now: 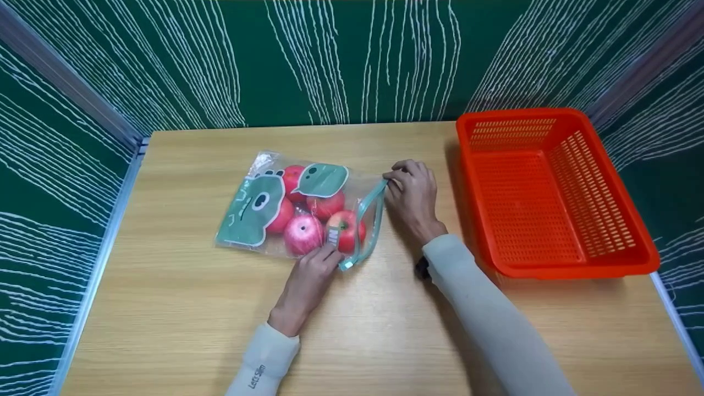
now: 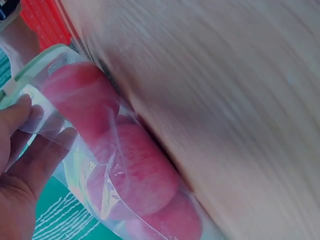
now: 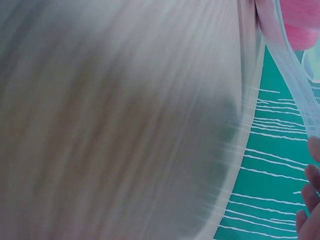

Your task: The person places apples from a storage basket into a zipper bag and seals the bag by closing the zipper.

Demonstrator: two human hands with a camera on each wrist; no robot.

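A clear zip bag (image 1: 250,212) with a green cartoon print lies on the table, holding several red apples (image 1: 303,234). Its green zip edge (image 1: 378,220) bows apart into a loop at the right end, and a small white slider sits at the near corner. My left hand (image 1: 314,275) pinches the bag's near side just left of that corner; in the left wrist view its thumb and fingers (image 2: 37,155) meet the clear plastic beside the apples. At the far corner of the mouth, my right hand (image 1: 412,192) pinches the zip edge. Only its fingertips (image 3: 312,175) show in the right wrist view.
An orange-red plastic basket (image 1: 484,220) with perforated walls stands to the right of my right forearm. Beneath everything is a wooden table (image 1: 181,308). Green panels (image 1: 352,60) with white wavy lines enclose the back and sides.
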